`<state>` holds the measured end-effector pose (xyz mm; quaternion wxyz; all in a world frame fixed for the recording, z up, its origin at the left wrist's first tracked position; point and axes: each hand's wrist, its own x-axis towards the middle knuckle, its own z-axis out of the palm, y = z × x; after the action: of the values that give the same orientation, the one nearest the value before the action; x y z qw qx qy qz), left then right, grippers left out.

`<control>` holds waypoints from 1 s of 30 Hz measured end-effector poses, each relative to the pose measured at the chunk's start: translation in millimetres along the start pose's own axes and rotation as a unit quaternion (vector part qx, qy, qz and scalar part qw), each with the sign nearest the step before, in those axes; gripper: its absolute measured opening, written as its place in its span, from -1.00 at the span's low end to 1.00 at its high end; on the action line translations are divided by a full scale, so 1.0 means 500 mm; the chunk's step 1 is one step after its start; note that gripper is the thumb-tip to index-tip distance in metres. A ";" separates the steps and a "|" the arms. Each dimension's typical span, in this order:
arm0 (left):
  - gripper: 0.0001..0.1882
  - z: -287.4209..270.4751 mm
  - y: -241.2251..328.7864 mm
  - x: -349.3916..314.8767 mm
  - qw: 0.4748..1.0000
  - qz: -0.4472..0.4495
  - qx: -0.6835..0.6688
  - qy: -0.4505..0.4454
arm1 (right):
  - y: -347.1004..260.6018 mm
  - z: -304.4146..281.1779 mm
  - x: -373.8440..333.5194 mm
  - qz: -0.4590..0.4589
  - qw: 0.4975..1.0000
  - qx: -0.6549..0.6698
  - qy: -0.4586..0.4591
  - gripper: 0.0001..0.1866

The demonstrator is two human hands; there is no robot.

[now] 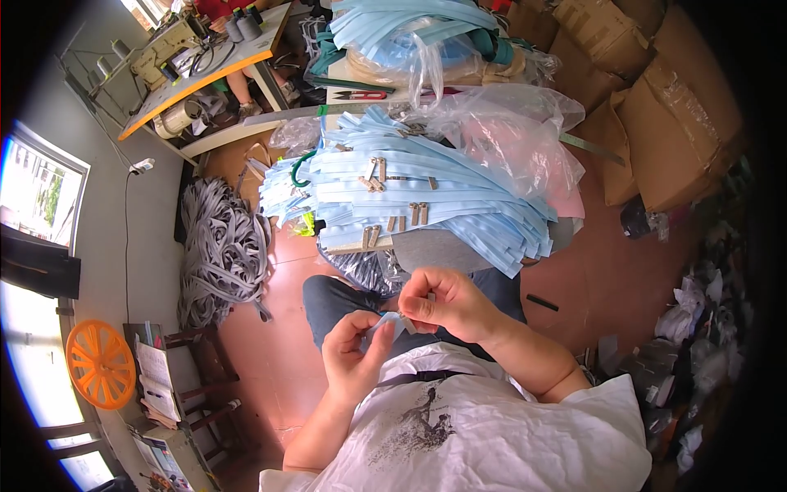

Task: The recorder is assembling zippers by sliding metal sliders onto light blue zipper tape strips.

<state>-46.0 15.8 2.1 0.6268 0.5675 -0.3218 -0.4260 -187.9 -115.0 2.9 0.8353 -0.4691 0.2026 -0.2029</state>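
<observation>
In front of my lap, my left hand [354,354] pinches the end of a light blue zipper tape [388,321] between thumb and fingers. My right hand [449,303] is closed in a pinch right beside that end; what sits between its fingertips is too small to make out. Beyond my knees, a thick pile of light blue zipper tapes [484,209] lies fanned across a low table. Small metal zipper sliders [374,182] rest on top of the pile in loose groups. A dark green loop [300,168] goes around the tapes at their left end.
Clear plastic bags [508,123] cover the pile's far right. Red-handled snips [361,96] lie behind it. A heap of grey straps [223,250] is on the floor at left. Cardboard boxes [672,123] stand at far right. A sewing machine table [205,70] is at far left, with a person behind it.
</observation>
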 end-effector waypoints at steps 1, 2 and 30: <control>-0.92 0.000 0.000 0.000 1.000 0.000 0.000 0.000 | 0.001 0.000 0.000 0.000 1.000 0.000 0.000 -0.76; -0.92 0.001 0.000 -0.001 1.000 -0.001 0.002 0.003 | 0.002 0.000 0.001 -0.001 1.000 -0.008 0.006 -0.75; -0.85 0.026 0.014 0.011 0.996 0.022 -0.087 0.014 | -0.017 0.011 -0.005 -0.138 0.967 -0.213 0.027 -0.91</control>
<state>-54.0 5.2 10.6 0.6879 0.5094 -0.2868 -0.4302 -188.2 -113.8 13.5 0.6745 -0.6540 0.1967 -0.2804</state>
